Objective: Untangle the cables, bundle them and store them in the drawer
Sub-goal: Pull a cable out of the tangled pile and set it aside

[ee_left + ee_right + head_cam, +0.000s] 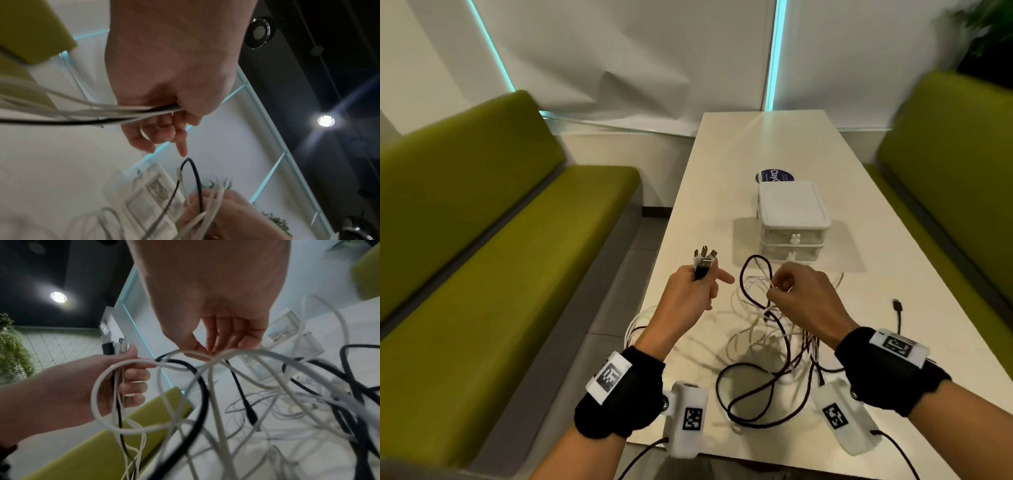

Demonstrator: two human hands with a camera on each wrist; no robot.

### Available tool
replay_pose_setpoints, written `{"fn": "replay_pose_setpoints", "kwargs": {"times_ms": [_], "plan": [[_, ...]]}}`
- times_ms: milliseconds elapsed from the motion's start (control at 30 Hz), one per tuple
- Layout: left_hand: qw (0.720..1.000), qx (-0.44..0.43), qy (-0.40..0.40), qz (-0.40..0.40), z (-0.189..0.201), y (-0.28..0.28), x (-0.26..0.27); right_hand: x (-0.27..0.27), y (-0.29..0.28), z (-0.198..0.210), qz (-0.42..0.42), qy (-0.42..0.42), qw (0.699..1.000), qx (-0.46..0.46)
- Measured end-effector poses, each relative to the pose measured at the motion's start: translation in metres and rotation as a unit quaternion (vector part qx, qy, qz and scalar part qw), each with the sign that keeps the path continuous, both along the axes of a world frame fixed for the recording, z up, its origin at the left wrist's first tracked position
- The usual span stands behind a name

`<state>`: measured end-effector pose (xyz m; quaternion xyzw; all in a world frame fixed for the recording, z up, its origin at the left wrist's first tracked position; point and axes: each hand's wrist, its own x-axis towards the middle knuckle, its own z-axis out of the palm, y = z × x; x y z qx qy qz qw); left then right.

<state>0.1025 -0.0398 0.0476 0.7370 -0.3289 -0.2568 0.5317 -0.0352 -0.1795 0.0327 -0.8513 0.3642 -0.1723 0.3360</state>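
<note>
A tangle of white and black cables (767, 342) lies on the white table (774, 144) in front of me. My left hand (697, 286) grips several plug ends (703, 262), which stick up out of the fist; their cords (98, 114) trail down from it. My right hand (796, 289) pinches white cable loops (226, 353) lifted from the pile, with a black loop (748, 274) rising beside it. Beyond the hands stands a small white two-drawer box (792, 222), both drawers closed.
A loose black plug end (898, 305) lies on the table at the right. A dark round sticker (774, 175) sits behind the drawer box. Green benches (482, 222) flank the table on both sides. The left table edge runs close to my left hand.
</note>
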Motion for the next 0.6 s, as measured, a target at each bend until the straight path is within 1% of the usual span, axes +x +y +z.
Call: {"fn": "replay_pose_setpoints", "kwargs": {"times_ms": [100, 167, 267, 433, 533, 600], "plan": [[0.999, -0.035, 0.025, -0.029, 0.011, -0.008, -0.019, -0.008, 0.003, 0.002, -0.002, -0.009, 0.999, -0.052], [0.997, -0.041, 0.025, -0.054, 0.013, -0.013, -0.029, -0.01, 0.004, 0.003, -0.013, -0.024, 0.998, -0.053], [0.998, -0.022, 0.016, -0.062, 0.012, -0.018, -0.033, -0.012, 0.003, 0.004, -0.013, -0.066, 0.998, -0.004], [0.998, 0.021, -0.036, -0.046, -0.002, -0.021, -0.029, -0.018, -0.002, 0.002, -0.012, -0.127, 0.989, 0.069], [0.998, 0.03, -0.043, -0.035, -0.008, -0.023, -0.026, -0.022, -0.003, 0.0, 0.012, -0.142, 0.985, 0.094], [0.998, 0.042, -0.039, -0.019, -0.01, -0.023, -0.024, -0.026, -0.003, 0.0, 0.052, -0.138, 0.984, 0.096]]}}
